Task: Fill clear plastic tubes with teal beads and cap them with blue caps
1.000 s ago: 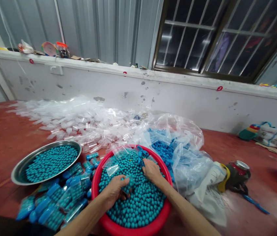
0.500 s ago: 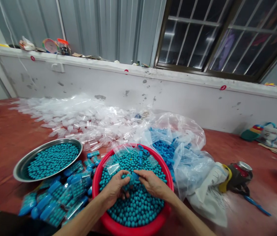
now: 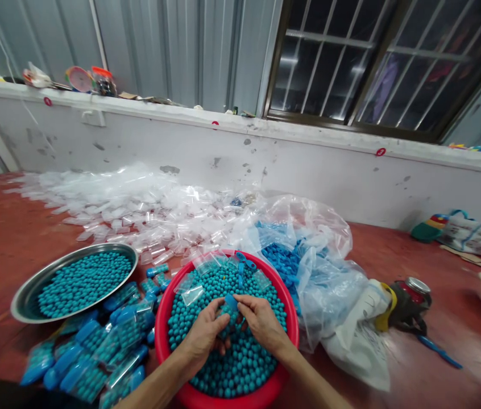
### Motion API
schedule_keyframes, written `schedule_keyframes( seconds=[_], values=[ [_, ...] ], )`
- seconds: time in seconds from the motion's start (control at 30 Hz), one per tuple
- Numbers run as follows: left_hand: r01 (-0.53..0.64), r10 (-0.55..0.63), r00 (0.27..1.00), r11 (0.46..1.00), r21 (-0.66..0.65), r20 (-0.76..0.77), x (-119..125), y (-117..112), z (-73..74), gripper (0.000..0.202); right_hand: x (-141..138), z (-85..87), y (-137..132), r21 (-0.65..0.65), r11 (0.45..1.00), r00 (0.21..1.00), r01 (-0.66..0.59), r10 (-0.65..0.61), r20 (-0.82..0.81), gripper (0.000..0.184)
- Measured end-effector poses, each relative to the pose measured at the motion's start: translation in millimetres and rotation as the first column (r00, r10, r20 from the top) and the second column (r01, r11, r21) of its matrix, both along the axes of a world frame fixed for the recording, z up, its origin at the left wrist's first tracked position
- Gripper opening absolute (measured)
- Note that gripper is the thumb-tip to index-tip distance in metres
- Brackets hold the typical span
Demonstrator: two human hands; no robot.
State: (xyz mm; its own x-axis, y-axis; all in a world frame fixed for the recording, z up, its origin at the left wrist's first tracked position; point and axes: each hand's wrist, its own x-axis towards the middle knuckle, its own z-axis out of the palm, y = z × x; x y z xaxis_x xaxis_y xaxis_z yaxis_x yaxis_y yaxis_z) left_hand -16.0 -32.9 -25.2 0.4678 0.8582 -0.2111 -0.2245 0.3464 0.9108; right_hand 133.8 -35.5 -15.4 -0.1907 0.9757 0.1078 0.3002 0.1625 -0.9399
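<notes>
A red basin [image 3: 164,318] full of small teal balls [image 3: 240,363] sits at the table's near edge. Both my hands are over it, meeting in the middle. My left hand [image 3: 204,335] is curled around a small clear tube of balls [image 3: 227,316]. My right hand [image 3: 260,321] pinches a blue cap [image 3: 231,301] at the tube's top end. A few empty clear tubes [image 3: 192,293] lie on the balls at the basin's far side.
A steel pan [image 3: 27,295] of teal balls stands at the left. Filled, blue-capped tubes [image 3: 95,346] are piled between pan and basin. Empty tubes [image 3: 129,210] spread behind. A plastic bag of blue caps [image 3: 291,261] lies right of the basin, with a can [image 3: 413,289] beyond.
My right hand came back from the basin's far side with a blue cap and joined the left hand at the tube. The left hand has stayed in place, closed.
</notes>
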Motion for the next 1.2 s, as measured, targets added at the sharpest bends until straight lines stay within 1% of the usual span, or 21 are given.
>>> schedule_keyframes(
  seconds=[0.07, 0.13, 0.2, 0.27, 0.37, 0.47, 0.53, 0.63, 0.7, 0.77, 0.8, 0.87, 0.9, 0.93, 0.97, 1.0, 1.03, 1.07, 1.13, 1.17, 1.2],
  values=[
    [-0.034, 0.034, 0.999, 0.999, 0.006, 0.001, 2, -1, 2.9, 0.063, 1, 1.9, 0, 0.006, 1.000, 1.000, 0.021, -0.021, -0.012, 0.030],
    [-0.038, 0.038, 0.999, 0.999, 0.010, 0.004, 3, 0, 5.6, 0.063, 2, 2.8, 0, 0.010, 0.999, 0.999, 0.037, -0.037, -0.026, 0.031],
    [-0.025, 0.025, 1.000, 1.000, 0.005, 0.000, 3, 0, 6.6, 0.062, 3, 3.1, 0, 0.000, 1.000, 1.000, 0.001, -0.001, -0.031, 0.030],
    [-0.025, 0.025, 1.000, 1.000, 0.006, -0.010, 3, 1, 5.5, 0.064, 6, 3.6, -1, -0.040, 0.998, 0.998, -0.057, 0.056, -0.038, 0.029],
    [-0.023, 0.024, 0.999, 1.000, 0.018, -0.028, 2, 1, 2.7, 0.068, 9, 6.3, -2, -0.054, 0.996, 0.997, -0.076, 0.076, 0.001, 0.026],
    [-0.036, 0.037, 0.998, 0.999, 0.018, -0.047, 2, 0, 2.4, 0.071, 11, 11.4, -3, 0.012, 0.995, 0.992, -0.096, 0.094, 0.088, 0.025],
    [-0.061, 0.062, 0.996, 0.998, 0.016, -0.062, 4, -2, 3.2, 0.070, 10, 14.7, -4, 0.071, 0.990, 0.982, -0.120, 0.108, 0.155, 0.025],
    [-0.115, 0.118, 0.987, 0.993, 0.031, -0.105, 8, -5, 3.1, 0.059, 7, 17.2, -6, 0.157, 0.976, 0.964, -0.151, 0.111, 0.242, 0.025],
    [-0.152, 0.157, 0.978, 0.987, 0.048, -0.135, 10, -7, 2.4, 0.052, 7, 17.6, -8, 0.169, 0.971, 0.959, -0.172, 0.125, 0.256, 0.026],
    [-0.161, 0.166, 0.973, 0.986, 0.042, -0.160, 10, -7, 3.2, 0.049, 10, 18.2, -9, 0.154, 0.968, 0.957, -0.196, 0.155, 0.244, 0.025],
    [-0.146, 0.149, 0.975, 0.989, 0.034, -0.163, 9, -7, 4.7, 0.049, 14, 18.8, -9, 0.133, 0.967, 0.955, -0.218, 0.183, 0.235, 0.024],
    [-0.078, 0.081, 0.986, 0.997, 0.023, -0.146, 6, -5, 9.4, 0.049, 22, 19.9, -7, 0.045, 0.966, 0.955, -0.255, 0.245, 0.165, 0.021],
    [-0.037, 0.039, 0.991, 0.999, 0.022, -0.131, 4, -5, 12.2, 0.049, 26, 20.1, -5, -0.021, 0.965, 0.961, -0.260, 0.261, 0.095, 0.020],
    [0.007, -0.004, 0.993, 1.000, 0.024, -0.116, 2, -4, 14.7, 0.049, 30, 19.9, -3, -0.090, 0.965, 0.969, -0.247, 0.249, 0.008, 0.023],
    [0.044, -0.041, 0.993, 0.999, 0.025, -0.106, 1, -4, 16.5, 0.048, 32, 19.2, -1, -0.152, 0.965, 0.976, -0.216, 0.206, -0.076, 0.027],
    [0.073, -0.070, 0.992, 0.997, 0.025, -0.106, 0, -4, 17.4, 0.047, 32, 18.1, 1, -0.200, 0.965, 0.980, -0.167, 0.141, -0.138, 0.030],
    [0.093, -0.089, 0.990, 0.995, 0.029, -0.112, 0, -5, 17.4, 0.047, 31, 16.8, 2, -0.227, 0.968, 0.984, -0.102, 0.065, -0.166, 0.031],
    [0.105, -0.100, 0.987, 0.994, 0.037, -0.122, 0, -6, 16.5, 0.046, 29, 15.6, 3, -0.233, 0.972, 0.987, -0.034, -0.004, -0.160, 0.031],
    [0.090, -0.079, 0.985, 0.993, 0.071, -0.154, 2, -8, 13.6, 0.044, 21, 14.6, 2, -0.191, 0.978, 0.989, 0.090, -0.110, -0.095, 0.028],
    [0.065, -0.049, 0.983, 0.994, 0.087, -0.177, 3, -10, 12.1, 0.042, 17, 14.8, -1, -0.148, 0.980, 0.989, 0.129, -0.139, -0.056, 0.028],
    [0.039, -0.018, 0.980, 0.994, 0.101, -0.198, 5, -11, 11.1, 0.041, 12, 15.4, -4, -0.094, 0.985, 0.989, 0.143, -0.146, -0.019, 0.030]
  ],
)
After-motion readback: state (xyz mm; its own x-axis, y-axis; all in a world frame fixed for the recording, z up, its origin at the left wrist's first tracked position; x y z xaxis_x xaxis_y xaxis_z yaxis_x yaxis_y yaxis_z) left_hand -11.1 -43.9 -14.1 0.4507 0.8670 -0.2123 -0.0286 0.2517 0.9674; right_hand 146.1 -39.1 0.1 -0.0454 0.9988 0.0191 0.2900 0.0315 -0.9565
